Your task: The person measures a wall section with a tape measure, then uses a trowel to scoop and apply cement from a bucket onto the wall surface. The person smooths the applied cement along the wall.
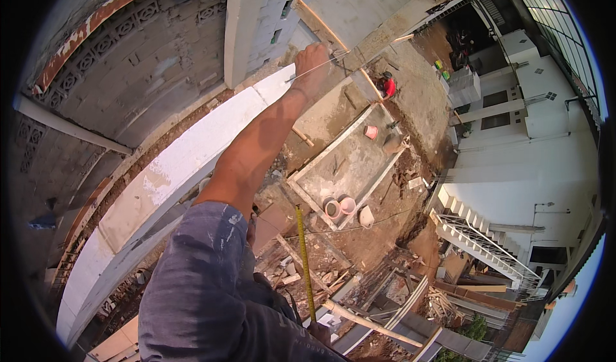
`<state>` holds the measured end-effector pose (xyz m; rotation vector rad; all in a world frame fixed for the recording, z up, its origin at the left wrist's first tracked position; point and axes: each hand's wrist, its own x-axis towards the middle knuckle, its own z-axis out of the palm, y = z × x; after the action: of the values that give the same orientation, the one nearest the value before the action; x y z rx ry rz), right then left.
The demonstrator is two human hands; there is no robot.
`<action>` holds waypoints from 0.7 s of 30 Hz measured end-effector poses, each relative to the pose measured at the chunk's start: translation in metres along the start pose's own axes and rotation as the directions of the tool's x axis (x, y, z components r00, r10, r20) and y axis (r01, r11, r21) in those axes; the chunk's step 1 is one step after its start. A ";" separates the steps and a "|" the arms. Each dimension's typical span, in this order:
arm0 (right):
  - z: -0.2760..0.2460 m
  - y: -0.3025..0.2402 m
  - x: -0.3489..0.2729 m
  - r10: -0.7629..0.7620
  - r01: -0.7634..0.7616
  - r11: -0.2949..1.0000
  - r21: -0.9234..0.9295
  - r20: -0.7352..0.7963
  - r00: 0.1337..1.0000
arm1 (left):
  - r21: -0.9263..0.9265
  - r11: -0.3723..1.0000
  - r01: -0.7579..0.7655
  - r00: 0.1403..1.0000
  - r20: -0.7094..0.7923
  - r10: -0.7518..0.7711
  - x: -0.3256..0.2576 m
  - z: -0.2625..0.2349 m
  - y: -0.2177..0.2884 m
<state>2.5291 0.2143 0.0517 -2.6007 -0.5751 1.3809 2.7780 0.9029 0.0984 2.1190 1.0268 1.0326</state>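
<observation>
Likely lining-up: left hand [312,60] curled closed by string [337,57], contents hidden; right hand [319,332], closure unclear; next needs steady tension.

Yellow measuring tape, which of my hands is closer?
Right. The right hand is at the lower end of the yellow tape; the left hand is well beyond its upper end.

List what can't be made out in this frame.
All in the head view:
Left hand: the back of the hand hides the fingertips, so whether it grips the string is unclear.
Right hand: too dark and small, near the lower edge, to tell its grip.
Tape: markings too small to read.
Worker in red: too far and small to make out what the hands hold.
</observation>
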 end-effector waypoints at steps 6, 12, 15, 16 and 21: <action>0.020 0.014 0.002 0.132 -0.130 0.986 0.104 -0.019 0.991 | -0.178 0.984 0.014 0.996 -0.084 -0.030 -0.010 -0.010 -0.002; 0.020 0.012 0.008 0.274 -0.272 0.957 0.101 0.000 0.962 | -0.450 0.889 -0.077 0.525 -0.777 -0.348 0.026 0.027 0.016; 0.015 0.004 0.014 0.287 -0.287 0.954 0.087 0.012 0.958 | -0.512 0.857 -0.059 0.427 -0.789 -0.442 0.054 0.037 0.022; 0.014 0.001 0.016 0.292 -0.292 0.953 0.085 0.014 0.956 | -0.520 0.850 -0.087 0.436 -0.787 -0.436 0.057 0.039 0.023; 0.009 -0.009 0.023 0.306 -0.307 0.947 0.092 0.025 0.952 | -0.497 0.854 -0.154 0.395 -0.823 -0.408 0.061 0.042 0.021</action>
<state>2.5305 0.2308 0.0314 -2.6906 -0.1016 1.4641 2.8459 0.9354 0.1154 0.8583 1.1469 2.2136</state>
